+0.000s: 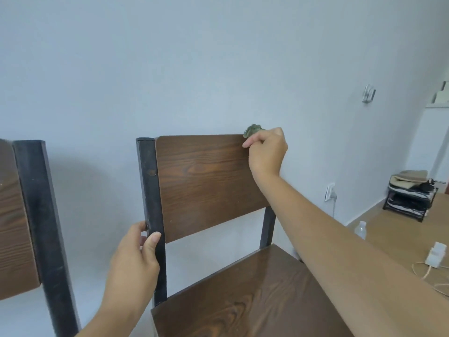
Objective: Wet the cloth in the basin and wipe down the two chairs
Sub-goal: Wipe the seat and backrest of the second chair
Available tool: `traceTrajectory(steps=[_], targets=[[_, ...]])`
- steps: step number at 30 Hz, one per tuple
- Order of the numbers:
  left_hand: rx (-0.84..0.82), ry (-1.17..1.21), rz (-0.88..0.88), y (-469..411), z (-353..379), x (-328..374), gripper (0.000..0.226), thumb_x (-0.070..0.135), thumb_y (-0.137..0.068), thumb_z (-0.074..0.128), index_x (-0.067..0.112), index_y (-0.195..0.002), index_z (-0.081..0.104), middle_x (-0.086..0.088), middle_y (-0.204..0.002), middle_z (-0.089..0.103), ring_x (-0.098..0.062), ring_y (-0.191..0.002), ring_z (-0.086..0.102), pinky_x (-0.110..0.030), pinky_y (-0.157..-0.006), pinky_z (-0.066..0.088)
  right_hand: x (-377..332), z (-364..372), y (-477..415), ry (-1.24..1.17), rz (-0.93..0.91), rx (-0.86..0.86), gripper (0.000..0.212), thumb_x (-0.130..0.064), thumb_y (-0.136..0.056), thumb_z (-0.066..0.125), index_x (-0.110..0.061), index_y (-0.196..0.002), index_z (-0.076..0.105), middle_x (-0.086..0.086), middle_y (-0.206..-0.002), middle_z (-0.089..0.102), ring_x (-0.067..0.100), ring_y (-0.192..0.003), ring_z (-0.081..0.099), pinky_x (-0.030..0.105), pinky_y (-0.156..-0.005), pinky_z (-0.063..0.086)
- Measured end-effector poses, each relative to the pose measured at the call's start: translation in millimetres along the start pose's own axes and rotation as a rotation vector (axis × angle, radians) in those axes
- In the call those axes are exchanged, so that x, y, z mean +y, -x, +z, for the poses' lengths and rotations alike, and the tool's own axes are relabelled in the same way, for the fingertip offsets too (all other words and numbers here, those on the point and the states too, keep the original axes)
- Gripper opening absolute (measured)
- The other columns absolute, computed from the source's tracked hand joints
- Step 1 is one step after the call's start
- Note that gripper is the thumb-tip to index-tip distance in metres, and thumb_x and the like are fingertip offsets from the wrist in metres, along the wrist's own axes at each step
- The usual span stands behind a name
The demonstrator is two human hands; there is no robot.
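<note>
Wall (194, 57), pale and bare, fills most of the view and backs the two chairs, which stand just beside it. The nearer chair (243, 288) sits in the middle, its dark wood seat glossy, its backrest (206, 181) framed by black metal posts. A second chair (36, 215) shows only partly at the left edge, close beside the first. To the right a light wooden table (401, 234) carries a desk tray (410, 198) of papers, a clear bottle (360, 229) and a white charger (436, 257) with its cord; these lie well apart from the work.

The left hand (133, 259) wraps the left post (151, 215) below the backrest's lower corner, thumb in front and fingers curled behind, probably to steady the chair against the rubbing. The right hand (267, 152) reaches to the backrest's top right corner, fingers pressed together and bunched around the cloth (252, 130). The cloth, a small green wad, pokes out above the knuckles and rests on the top edge of the backrest, most of it hidden inside the fist. Gathering it tight likely lets the person run it along a narrow edge. The basin is not in view. The wiping appears to be under way on this chair; nothing here tells whether the other has been done.
</note>
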State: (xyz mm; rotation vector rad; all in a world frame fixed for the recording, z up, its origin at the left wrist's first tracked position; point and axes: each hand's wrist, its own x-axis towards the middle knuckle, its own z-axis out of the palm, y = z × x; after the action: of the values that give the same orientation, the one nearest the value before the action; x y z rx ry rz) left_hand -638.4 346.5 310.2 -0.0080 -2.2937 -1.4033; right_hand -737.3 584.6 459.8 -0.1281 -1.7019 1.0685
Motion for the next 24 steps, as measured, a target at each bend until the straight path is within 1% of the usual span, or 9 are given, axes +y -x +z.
traceTrajectory(steps=[3, 5, 7, 9, 13, 16, 19, 21, 24], targets=[[-0.01, -0.027, -0.002, -2.0, -0.8, -0.3, 0.029, 0.04, -0.102, 0.041, 0.027, -0.126, 0.052, -0.002, -0.111, 0.068, -0.027, -0.103, 0.064, -0.044, -0.085, 0.052, -7.0, 4.0, 59.5, 0.007, -0.241, -0.177, 0.037, 0.013, -0.076, 0.055, -0.012, -0.053, 0.068, 0.001, -0.097, 0.053, 0.024, -0.106, 0.058, 0.03, -0.09, 0.049], [-0.002, -0.029, 0.009, -1.8, -2.1, -0.2, 0.029, 0.039, -0.102, 0.041, 0.026, -0.126, 0.053, -0.003, -0.112, 0.069, -0.027, -0.104, 0.065, -0.043, -0.084, 0.053, -0.3, 1.9, 122.9, 0.044, -0.441, -0.365, 0.032, 0.006, -0.081, 0.057, -0.01, -0.055, 0.066, 0.004, -0.104, 0.056, 0.022, -0.111, 0.053, 0.025, -0.084, 0.045], [0.013, -0.03, 0.043, -3.3, -2.6, -1.9, 0.027, 0.035, -0.103, 0.042, 0.023, -0.125, 0.053, -0.005, -0.11, 0.069, -0.026, -0.101, 0.063, -0.039, -0.079, 0.049, 7.7, -1.1, 173.4, 0.061, -0.637, -0.528, 0.03, 0.0, -0.083, 0.055, -0.011, -0.056, 0.063, 0.008, -0.103, 0.059, 0.023, -0.106, 0.05, 0.03, -0.075, 0.047], [0.01, -0.022, 0.059, -5.0, -4.7, -4.1, 0.024, 0.03, -0.104, 0.042, 0.022, -0.123, 0.054, -0.004, -0.105, 0.069, -0.025, -0.096, 0.062, -0.037, -0.075, 0.044, 15.8, 0.4, 195.3, 0.072, -0.773, -0.611, 0.028, 0.0, -0.082, 0.056, -0.011, -0.057, 0.061, 0.012, -0.104, 0.062, 0.026, -0.1, 0.05, 0.035, -0.072, 0.049], [-0.01, -0.034, 0.063, -5.4, -5.6, -8.0, 0.026, 0.033, -0.103, 0.043, 0.02, -0.123, 0.054, -0.005, -0.101, 0.069, -0.028, -0.094, 0.063, -0.038, -0.073, 0.045, 25.3, -7.7, 185.7, 0.165, -0.927, -0.689, 0.026, 0.002, -0.083, 0.06, -0.01, -0.06, 0.061, 0.013, -0.108, 0.067, 0.026, -0.099, 0.053, 0.021, -0.071, 0.043], [-0.031, -0.044, 0.049, -3.2, -5.6, -3.9, 0.031, 0.035, -0.102, 0.044, 0.018, -0.127, 0.054, -0.006, -0.106, 0.068, -0.028, -0.098, 0.061, -0.037, -0.077, 0.044, 52.1, -27.4, 168.7, 0.243, -0.738, -0.633, 0.024, 0.003, -0.078, 0.068, -0.01, -0.06, 0.058, 0.005, -0.104, 0.062, 0.018, -0.101, 0.048, 0.022, -0.073, 0.047], [-0.053, -0.036, 0.047, -2.3, -9.5, -1.2, 0.03, 0.034, -0.103, 0.043, 0.018, -0.126, 0.054, -0.005, -0.107, 0.068, -0.025, -0.094, 0.058, -0.035, -0.076, 0.041, 85.1, -41.7, 126.0, 0.285, -0.23, -0.385, 0.02, 0.011, -0.075, 0.058, -0.004, -0.063, 0.056, -0.002, -0.094, 0.049, 0.003, -0.09, 0.045, 0.026, -0.077, 0.037], [-0.049, -0.039, 0.056, -4.2, -10.3, -1.1, 0.032, 0.035, -0.103, 0.043, 0.016, -0.128, 0.053, -0.005, -0.105, 0.066, -0.024, -0.093, 0.055, -0.036, -0.077, 0.041, 97.9, -42.9, 93.1, 0.383, -0.032, -0.295, 0.028, 0.018, -0.076, 0.053, -0.004, -0.059, 0.058, 0.001, -0.089, 0.047, 0.009, -0.088, 0.05, 0.028, -0.077, 0.042], [-0.053, -0.046, 0.055, -4.8, -9.1, -1.0, 0.035, 0.036, -0.104, 0.042, 0.016, -0.131, 0.052, -0.006, -0.105, 0.065, -0.028, -0.096, 0.057, -0.039, -0.08, 0.044, 103.2, -39.8, 72.8, 0.438, 0.022, -0.214, 0.034, 0.021, -0.079, 0.055, -0.004, -0.057, 0.064, 0.004, -0.086, 0.048, 0.024, -0.088, 0.054, 0.029, -0.073, 0.045]])
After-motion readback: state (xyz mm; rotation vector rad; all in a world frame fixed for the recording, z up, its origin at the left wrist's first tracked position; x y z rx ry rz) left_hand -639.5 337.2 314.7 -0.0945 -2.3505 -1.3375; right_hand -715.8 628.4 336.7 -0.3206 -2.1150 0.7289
